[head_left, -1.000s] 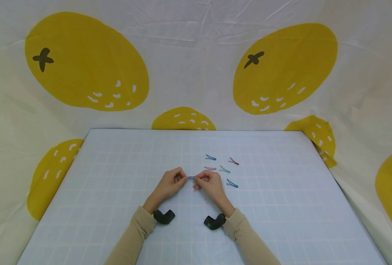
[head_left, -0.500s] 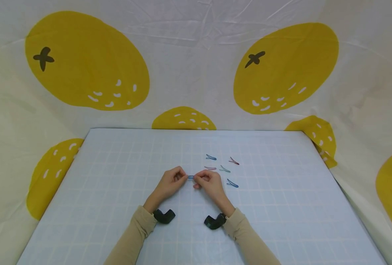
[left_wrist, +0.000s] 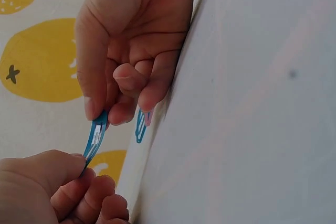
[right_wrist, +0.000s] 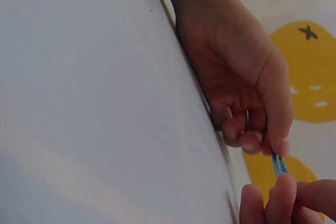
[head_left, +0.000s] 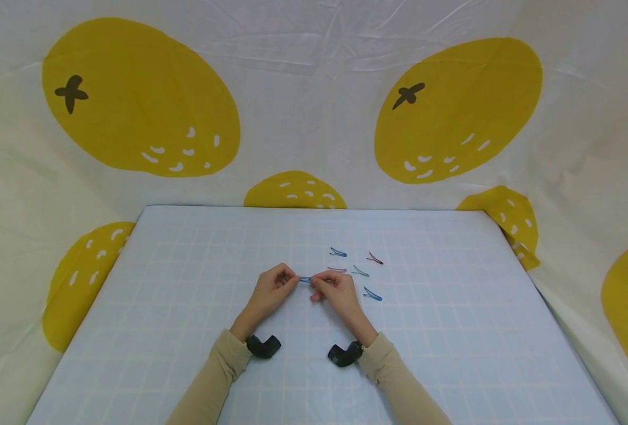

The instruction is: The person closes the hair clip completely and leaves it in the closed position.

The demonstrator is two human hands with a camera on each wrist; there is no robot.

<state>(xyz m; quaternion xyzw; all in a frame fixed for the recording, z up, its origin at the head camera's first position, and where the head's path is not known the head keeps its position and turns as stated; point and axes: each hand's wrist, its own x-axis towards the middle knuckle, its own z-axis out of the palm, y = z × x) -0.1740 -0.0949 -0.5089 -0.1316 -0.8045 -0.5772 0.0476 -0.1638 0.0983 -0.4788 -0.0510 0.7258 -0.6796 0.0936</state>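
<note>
A blue snap hair clip (head_left: 305,279) spans the gap between the two hands, above the middle of the table. My left hand (head_left: 271,290) pinches one end between thumb and fingers; my right hand (head_left: 342,295) pinches the other. In the left wrist view the clip (left_wrist: 96,135) shows its slotted middle, while both tips are covered by fingers. Only a short stretch of the clip (right_wrist: 279,165) appears in the right wrist view. Just beyond the right hand lie a pink hair clip (head_left: 337,270) and a teal one (head_left: 360,271).
More hair clips lie spread on the table (head_left: 186,330): a blue one (head_left: 338,252) behind, a red one (head_left: 375,258) farther right and another blue one (head_left: 372,294) beside the right hand. A cloth with yellow fruit prints (head_left: 144,100) hangs behind the table.
The left hand has shifted slightly away from the body, and the clip's left end has moved with it. The right hand has stayed nearly still. The clips on the table have not moved.
</note>
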